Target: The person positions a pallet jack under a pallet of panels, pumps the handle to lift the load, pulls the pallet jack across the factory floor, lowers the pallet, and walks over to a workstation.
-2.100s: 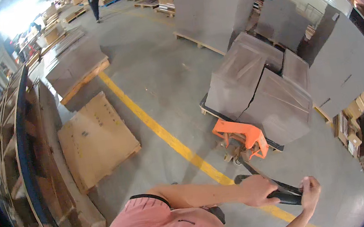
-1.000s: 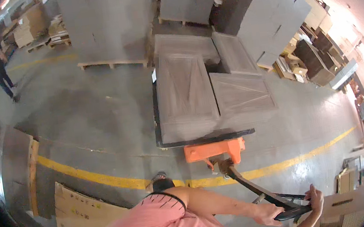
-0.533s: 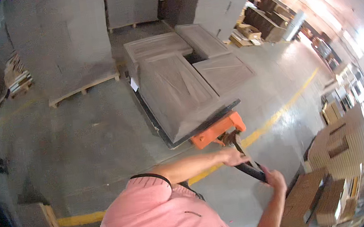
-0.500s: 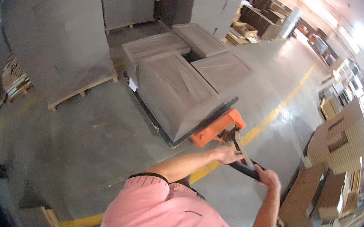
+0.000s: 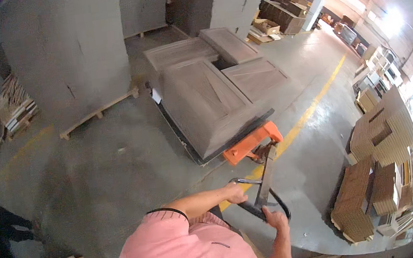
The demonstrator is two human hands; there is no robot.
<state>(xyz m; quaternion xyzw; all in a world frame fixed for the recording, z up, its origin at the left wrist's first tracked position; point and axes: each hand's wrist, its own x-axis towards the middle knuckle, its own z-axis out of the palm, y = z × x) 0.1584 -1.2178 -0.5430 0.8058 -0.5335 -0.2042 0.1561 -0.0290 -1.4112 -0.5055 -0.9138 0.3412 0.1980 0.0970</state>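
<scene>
Possibly the stacked boxes on the orange pallet jack, ahead of the fingers, could slide if the loop handle, round which the left hand and right hand curl their fingers, swings too sharply.

Orange pallet jack, handle tilted, beside grey-brown load

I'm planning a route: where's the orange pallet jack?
In the head view, the orange pallet jack is right of centre, at the near edge of the grey-brown load.
</scene>
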